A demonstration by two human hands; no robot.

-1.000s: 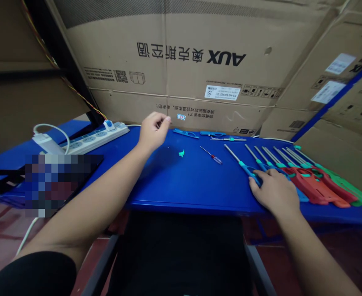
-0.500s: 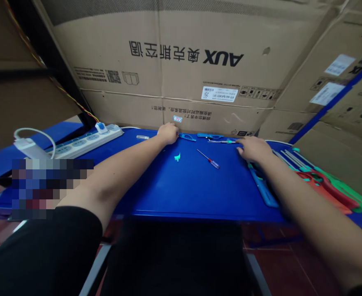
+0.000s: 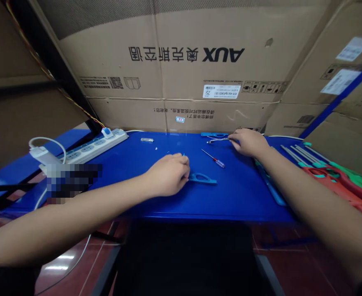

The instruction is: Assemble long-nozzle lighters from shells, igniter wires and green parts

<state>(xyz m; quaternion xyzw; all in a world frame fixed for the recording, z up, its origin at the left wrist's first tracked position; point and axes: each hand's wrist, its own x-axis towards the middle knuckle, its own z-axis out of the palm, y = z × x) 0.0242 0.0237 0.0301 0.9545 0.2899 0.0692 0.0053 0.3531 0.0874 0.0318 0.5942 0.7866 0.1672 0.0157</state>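
My left hand (image 3: 170, 174) is closed over the middle of the blue table, its fingers around one end of a blue plastic handle shell (image 3: 204, 179) with an oval opening. A teal bit peeks out by its fingertips. At the back, my right hand (image 3: 251, 142) has its fingertips pinched at the end of a thin wired part (image 3: 218, 140), which points left. Another blue handle shell (image 3: 213, 134) lies just behind that part. A small screwdriver (image 3: 218, 163) with a clear and red handle rests between my hands.
On the right lie a blue long-necked lighter (image 3: 275, 191) and several red and green ones (image 3: 326, 179) with metal rods. A white power strip (image 3: 94, 144) stands at left, near a clear tube (image 3: 147, 140). Upright cardboard (image 3: 184, 90) bounds the table's back.
My left hand has drawn a blue handle shell from the back edge toward me, over where the small teal piece lay. My right hand stays at the wired part.
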